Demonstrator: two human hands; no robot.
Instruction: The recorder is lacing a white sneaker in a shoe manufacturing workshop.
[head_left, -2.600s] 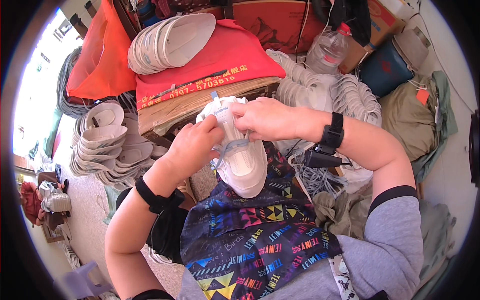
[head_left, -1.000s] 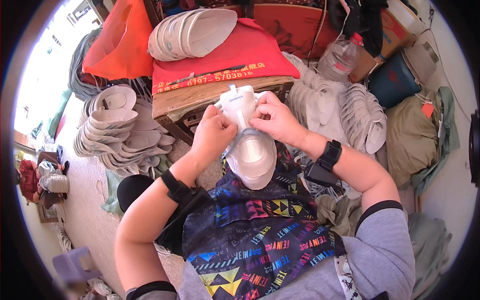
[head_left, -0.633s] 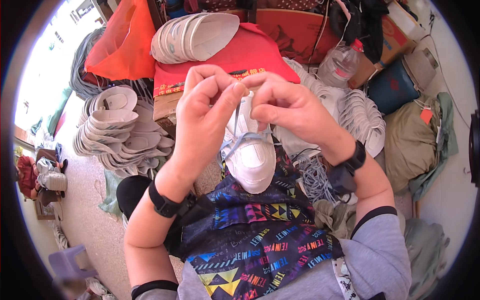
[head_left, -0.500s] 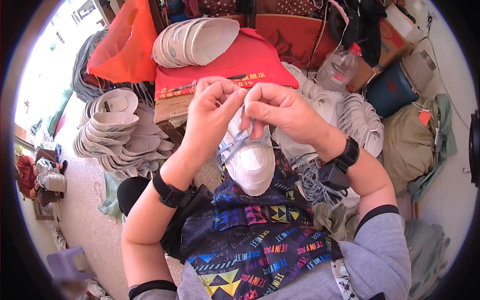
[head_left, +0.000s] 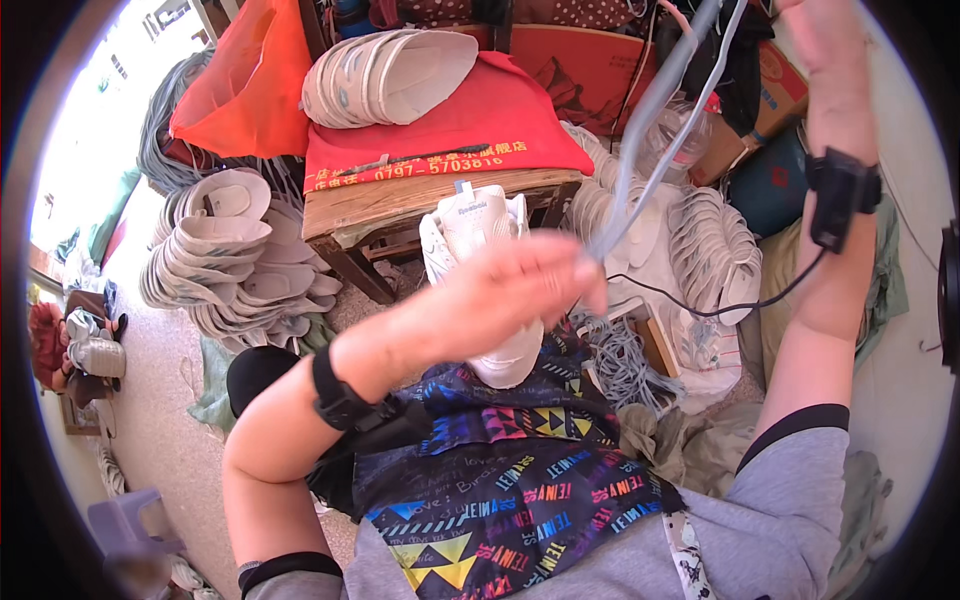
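A white sneaker (head_left: 475,215) stands upright on my lap, its toe toward me. My left hand (head_left: 510,285) crosses over the middle of the sneaker and hides its lacing. The left fingers are pressed together at the low end of a grey-blue shoelace (head_left: 628,185), slightly blurred. From there the lace runs taut in two strands up and right to the top edge. My right hand (head_left: 825,35) is raised at the upper right, cut off by the picture's edge; its fingers are hidden, so its grip does not show.
Ahead stands a wooden stool (head_left: 345,215) covered by a red cloth (head_left: 450,150), bearing stacked white shoe uppers (head_left: 390,80). More uppers (head_left: 215,250) lie in piles left and right. A bundle of grey-blue laces (head_left: 630,365) lies right of my lap. A black cable (head_left: 715,312) hangs from my right wrist.
My hands have parted from their pinch above the sneaker. The right has swung up and right, the left down across the shoe, and a long lace now stretches out between them.
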